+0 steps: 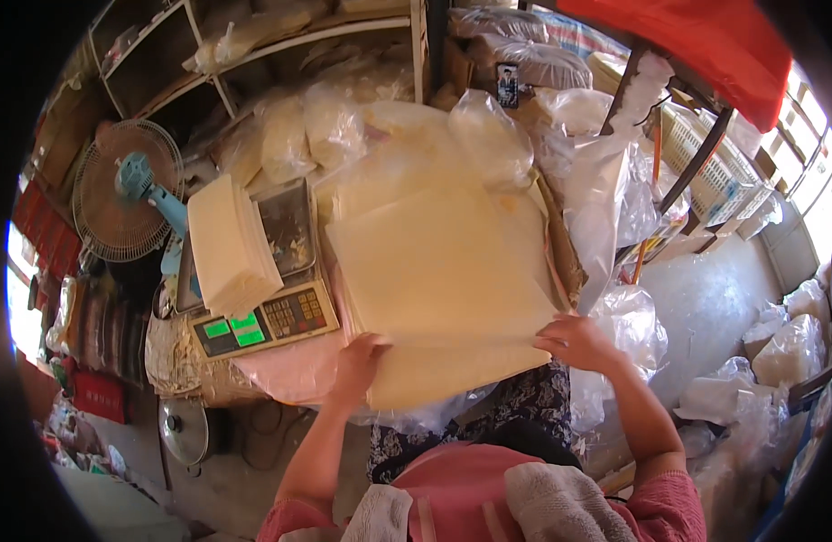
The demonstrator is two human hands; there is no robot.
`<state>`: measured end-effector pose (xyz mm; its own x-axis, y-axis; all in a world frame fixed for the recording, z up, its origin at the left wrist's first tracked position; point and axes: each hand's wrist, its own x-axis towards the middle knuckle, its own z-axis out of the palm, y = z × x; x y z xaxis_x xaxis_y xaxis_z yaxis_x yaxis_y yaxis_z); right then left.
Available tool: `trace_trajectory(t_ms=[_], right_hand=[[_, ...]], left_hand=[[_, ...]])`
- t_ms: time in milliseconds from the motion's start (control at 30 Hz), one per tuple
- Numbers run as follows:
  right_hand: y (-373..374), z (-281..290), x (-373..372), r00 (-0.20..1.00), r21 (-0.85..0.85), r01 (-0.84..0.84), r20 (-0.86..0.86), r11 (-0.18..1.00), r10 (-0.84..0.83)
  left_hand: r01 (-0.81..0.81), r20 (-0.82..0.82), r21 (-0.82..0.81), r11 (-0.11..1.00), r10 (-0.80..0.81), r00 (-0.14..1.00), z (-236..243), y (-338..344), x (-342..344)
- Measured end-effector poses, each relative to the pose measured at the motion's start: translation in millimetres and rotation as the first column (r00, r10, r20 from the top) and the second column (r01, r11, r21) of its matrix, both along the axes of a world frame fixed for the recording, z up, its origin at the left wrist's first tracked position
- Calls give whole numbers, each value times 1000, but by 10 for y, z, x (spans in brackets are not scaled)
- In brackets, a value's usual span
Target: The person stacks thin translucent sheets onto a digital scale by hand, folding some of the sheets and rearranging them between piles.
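Observation:
A large, thin, translucent cream-coloured sheet (443, 262) lies over a stack of similar sheets (456, 372) in front of me. My left hand (357, 366) pinches the sheet's near left edge between thumb and fingers. At the near right corner, my right hand (580, 343) grips the same edge with its fingertips. Between the hands the edge runs nearly straight, and the stack's lower layers show closer to me. To the left, a thick folded bundle of cream sheets (233, 244) rests on a weighing scale (269, 318) with green lit displays.
A blue-and-grey fan (131, 181) stands left of the scale. Filled clear plastic bags (492, 140) line the table's far side. Plastic sheeting (605, 217) hangs close on the right, with a white crate (705, 167) beyond. A lidded pan (183, 426) sits at lower left.

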<state>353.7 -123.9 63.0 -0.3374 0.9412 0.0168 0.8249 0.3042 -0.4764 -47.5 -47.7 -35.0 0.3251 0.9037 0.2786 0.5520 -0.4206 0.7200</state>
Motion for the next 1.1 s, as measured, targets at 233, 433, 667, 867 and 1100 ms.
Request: trace_trajectory(t_ms=[233,433,667,867,1100], right_hand=[[62,124,417,573,-236,-223,-817,946,-69],[826,-732,21,637,-303,259,-660,917,-398],[1172,-1160,-135,728,-3,637,-327,771,-602],[1273,-1420,-162,799,109,593,-206,798,-566],[1224,-1351,54,824,242,565,-199,788,-530]], left_hand=[[-107,268,-524,845,283,921,132,-145,-238],[-344,137,-370,863,417,899,-38,172,-140],[-130,-338,319,939,241,910,149,171,457],[-43,-465,173,984,120,877,-312,34,372],[-28,-496,163,986,107,862,-246,13,478]])
